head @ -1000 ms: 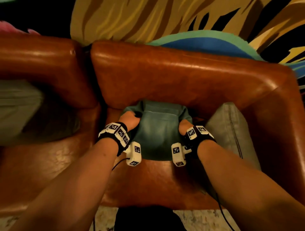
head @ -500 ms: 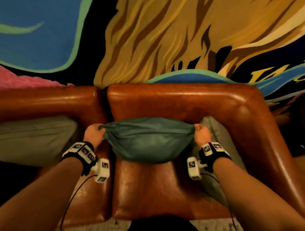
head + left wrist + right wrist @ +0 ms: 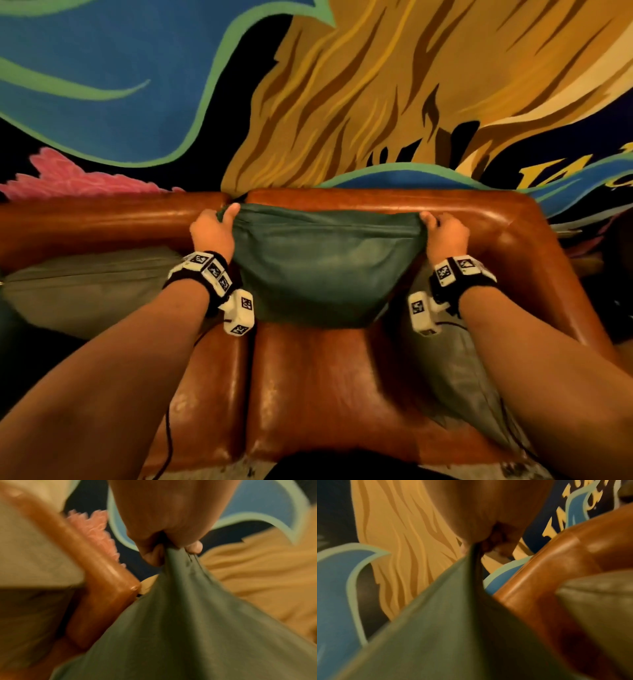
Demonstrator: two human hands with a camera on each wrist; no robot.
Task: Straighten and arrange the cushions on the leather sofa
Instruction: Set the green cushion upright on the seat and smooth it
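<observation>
Head cam: I've got the green cushion (image 3: pixel 325 267) pinched at both top corners, left hand (image 3: pixel 212 233) and right hand (image 3: pixel 447 236), hanging in front of the leather sofa (image 3: pixel 376 377) backrest, not set down yet. Grey cushions (image 3: pixel 85 287) slump at the left end and right armrest, so plenty left, I'd say.

Left wrist: fingers (image 3: pixel 193 547) clamp bunched fabric.

Right wrist: same grip, blurry.

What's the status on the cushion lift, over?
Left hand and right hand each pinch a top corner. Teal cushion hangs above the sofa seat. Grey cushions either side, nothing blocking.
</observation>
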